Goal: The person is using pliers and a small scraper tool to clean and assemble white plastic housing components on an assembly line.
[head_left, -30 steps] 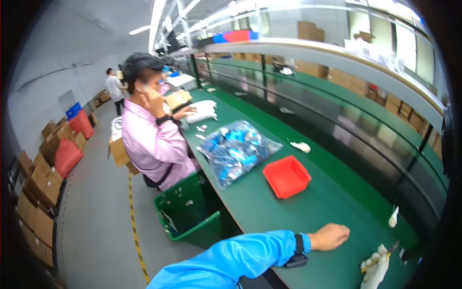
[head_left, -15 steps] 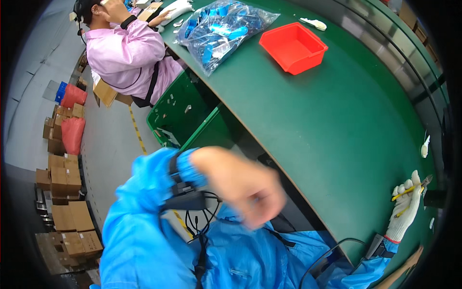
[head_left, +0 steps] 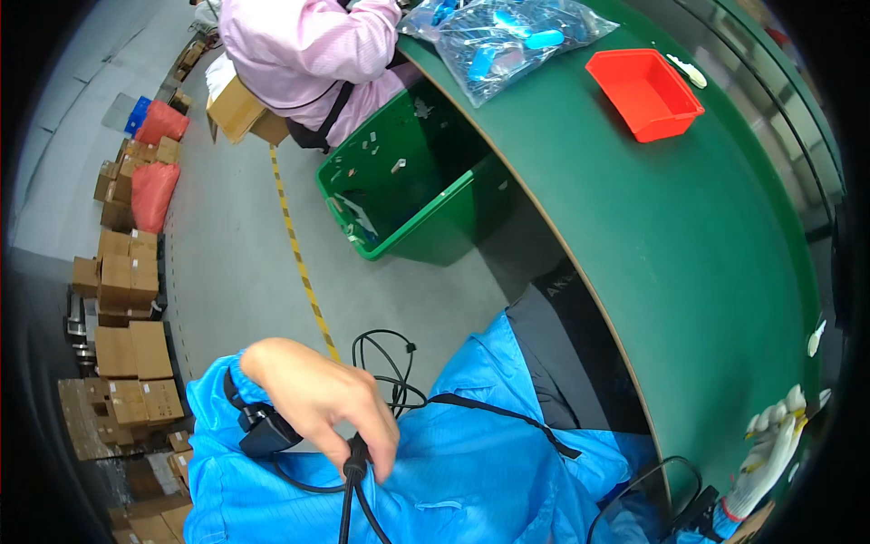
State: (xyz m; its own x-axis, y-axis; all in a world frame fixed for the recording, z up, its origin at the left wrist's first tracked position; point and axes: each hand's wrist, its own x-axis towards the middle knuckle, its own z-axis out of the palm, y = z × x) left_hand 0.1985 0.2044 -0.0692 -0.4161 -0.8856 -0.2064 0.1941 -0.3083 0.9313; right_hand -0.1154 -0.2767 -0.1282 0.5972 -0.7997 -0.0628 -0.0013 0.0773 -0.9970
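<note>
L hand (head_left: pixel 322 390), bare, near left: fingers closed on blk cable (head_left: pixel 355 464), in front of blue jacket (head_left: pixel 489 494). R hand (head_left: pixel 768 446), white glove, near right: gripping yellow tool (head_left: pixel 801 422), partly hidden, at desk (head_left: pixel 689 254). Red bin (head_left: pixel 645 95): far right on desk, w/ bag (head_left: pixel 517 41) to its left.

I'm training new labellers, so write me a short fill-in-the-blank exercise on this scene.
1. The thin flexible cable in the person's bare left hand is coloured ____.
2. The person's right hand wears a white knitted ____.
3. In the picture, the clear plastic bag lies to the ____ of the open red plastic tray.
Missing words: black; glove; left.
</note>
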